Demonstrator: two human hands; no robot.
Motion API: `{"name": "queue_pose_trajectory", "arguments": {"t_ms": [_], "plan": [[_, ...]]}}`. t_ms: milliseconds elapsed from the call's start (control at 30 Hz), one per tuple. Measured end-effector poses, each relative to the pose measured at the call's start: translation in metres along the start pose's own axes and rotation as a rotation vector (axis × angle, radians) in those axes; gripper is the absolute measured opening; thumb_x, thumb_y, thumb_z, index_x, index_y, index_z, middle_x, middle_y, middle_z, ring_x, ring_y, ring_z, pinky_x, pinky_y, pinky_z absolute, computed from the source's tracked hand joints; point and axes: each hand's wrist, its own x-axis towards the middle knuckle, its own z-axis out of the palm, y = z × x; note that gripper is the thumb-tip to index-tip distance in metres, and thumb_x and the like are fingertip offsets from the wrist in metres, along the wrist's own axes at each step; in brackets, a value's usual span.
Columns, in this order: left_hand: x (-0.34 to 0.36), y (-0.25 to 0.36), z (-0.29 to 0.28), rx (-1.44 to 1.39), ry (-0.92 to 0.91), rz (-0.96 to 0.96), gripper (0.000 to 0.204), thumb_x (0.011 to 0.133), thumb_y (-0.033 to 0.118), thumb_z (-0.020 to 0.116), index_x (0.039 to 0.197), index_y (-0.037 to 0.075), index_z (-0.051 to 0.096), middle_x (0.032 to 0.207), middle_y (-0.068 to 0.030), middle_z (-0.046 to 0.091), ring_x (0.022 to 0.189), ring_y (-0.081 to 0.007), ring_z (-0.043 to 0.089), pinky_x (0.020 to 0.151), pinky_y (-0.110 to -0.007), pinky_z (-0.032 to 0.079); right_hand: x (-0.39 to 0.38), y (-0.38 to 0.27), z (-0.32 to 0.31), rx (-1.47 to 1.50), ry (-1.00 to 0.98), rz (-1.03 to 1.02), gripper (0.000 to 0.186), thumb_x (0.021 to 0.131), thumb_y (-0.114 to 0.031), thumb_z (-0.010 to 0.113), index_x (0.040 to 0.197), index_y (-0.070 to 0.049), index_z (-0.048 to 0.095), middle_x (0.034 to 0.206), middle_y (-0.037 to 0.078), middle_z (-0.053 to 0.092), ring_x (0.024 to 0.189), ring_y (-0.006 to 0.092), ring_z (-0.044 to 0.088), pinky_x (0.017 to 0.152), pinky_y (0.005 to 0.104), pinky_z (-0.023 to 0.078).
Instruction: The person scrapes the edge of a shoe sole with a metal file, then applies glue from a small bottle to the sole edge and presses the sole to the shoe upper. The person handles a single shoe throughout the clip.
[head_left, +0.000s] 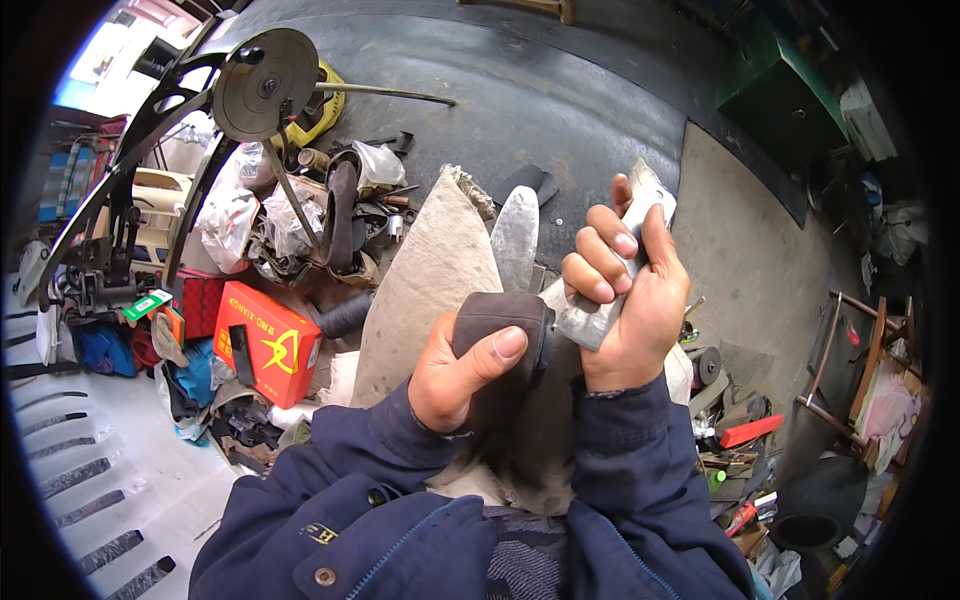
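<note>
Two things are gripped mid-frame: a dark shoe (490, 311) by the left hand (453, 372), a metal tool (588, 324) by the right hand (638, 305).

Metal tool (650, 198) partly hidden.

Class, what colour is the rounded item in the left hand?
The rounded item is dark brown, showing best in the head view.
</note>
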Motion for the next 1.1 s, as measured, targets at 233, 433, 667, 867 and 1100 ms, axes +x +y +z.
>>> {"name": "queue_pose_trajectory", "arguments": {"t_ms": [233, 433, 667, 867, 1100], "plan": [[0.001, 0.002, 0.004, -0.001, 0.033, -0.005, 0.036, 0.097, 0.025, 0.063, 0.118, -0.004, 0.063, 0.094, -0.004, 0.065, 0.084, -0.0102, 0.056, 0.077, -0.026, 0.044, 0.0, 0.002, 0.002, -0.064, 0.053, -0.031, 0.037, 0.111, -0.034, 0.036, 0.126, -0.003, 0.052, 0.075, -0.001, 0.038, 0.053, 0.0058, 0.03, 0.047, 0.0229, 0.031], [0.004, 0.003, 0.008, -0.013, 0.039, -0.013, 0.037, 0.097, 0.026, 0.063, 0.117, -0.005, 0.062, 0.095, -0.0042, 0.065, 0.083, -0.0107, 0.056, 0.076, -0.026, 0.043, 0.0, 0.002, 0.001, -0.055, 0.06, -0.021, 0.036, 0.11, -0.037, 0.039, 0.124, -0.006, 0.048, 0.074, -0.002, 0.04, 0.053, 0.0059, 0.03, 0.048, 0.0238, 0.03], [0.005, 0.002, 0.012, -0.068, 0.058, -0.029, 0.036, 0.098, 0.027, 0.062, 0.115, -0.005, 0.063, 0.092, -0.0036, 0.064, 0.08, -0.0107, 0.055, 0.074, -0.026, 0.043, -0.001, 0.003, 0.001, -0.077, 0.046, -0.03, 0.036, 0.109, -0.039, 0.04, 0.122, -0.006, 0.048, 0.07, -0.004, 0.034, 0.051, 0.005, 0.028, 0.046, 0.023, 0.028], [0.01, -0.003, 0.007, -0.107, 0.075, -0.052, 0.034, 0.098, 0.027, 0.061, 0.113, -0.004, 0.063, 0.092, -0.0045, 0.066, 0.08, -0.0105, 0.057, 0.074, -0.026, 0.045, -0.001, 0.003, 0.002, -0.097, 0.042, -0.046, 0.038, 0.109, -0.041, 0.042, 0.12, -0.006, 0.05, 0.067, -0.005, 0.031, 0.049, 0.0047, 0.026, 0.045, 0.0231, 0.027], [0.014, -0.003, 0.007, -0.151, 0.092, -0.076, 0.032, 0.099, 0.025, 0.06, 0.113, -0.004, 0.062, 0.097, -0.0069, 0.068, 0.085, -0.0124, 0.062, 0.079, -0.028, 0.049, 0.0, 0.004, 0.003, -0.098, 0.038, -0.047, 0.034, 0.109, -0.037, 0.042, 0.114, -0.006, 0.053, 0.065, -0.007, 0.03, 0.047, 0.0038, 0.023, 0.042, 0.0218, 0.025]]}}
